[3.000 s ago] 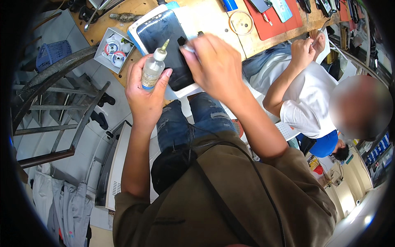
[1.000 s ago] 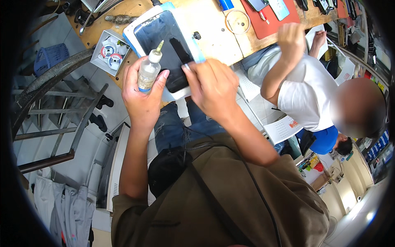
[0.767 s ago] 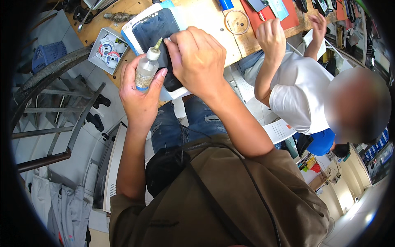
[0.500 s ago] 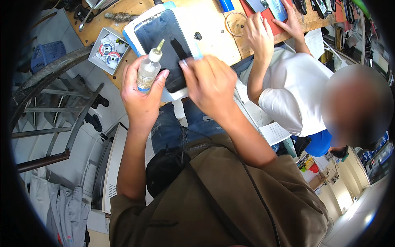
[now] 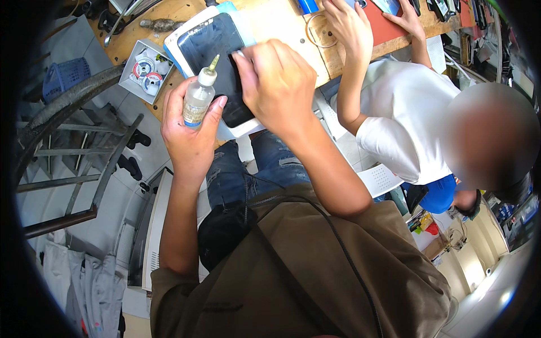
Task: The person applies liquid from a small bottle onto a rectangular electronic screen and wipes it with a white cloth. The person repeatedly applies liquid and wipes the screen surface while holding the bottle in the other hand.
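Observation:
My left hand (image 5: 186, 138) is wrapped round a clear dropper bottle (image 5: 197, 101), which has a white cap, a yellowish nozzle pointing up and away, and a blue band near its base. Beyond the bottle, a dark glass phone screen (image 5: 205, 42) lies face up on a white and light-blue base (image 5: 176, 59) on the bench. My right hand (image 5: 280, 87) is curled above the screen's right edge, thumb and fingers pressed together. Whatever it pinches, if anything, is hidden by the fingers. Part of the screen is covered by the bottle and both hands.
A white box (image 5: 131, 84) of small round spools stands left of the base. A wooden bench (image 5: 282, 22) carries a tape-like ring (image 5: 318, 42) and a blue cylinder (image 5: 307, 5). At right, a co-worker in a white shirt (image 5: 400, 118) handles something over a red mat (image 5: 389, 31).
My right hand has moved away from me along the screen, its fingers still closed. My left hand keeps hold of the bottle. The co-worker's hands have shifted farther up over the red mat.

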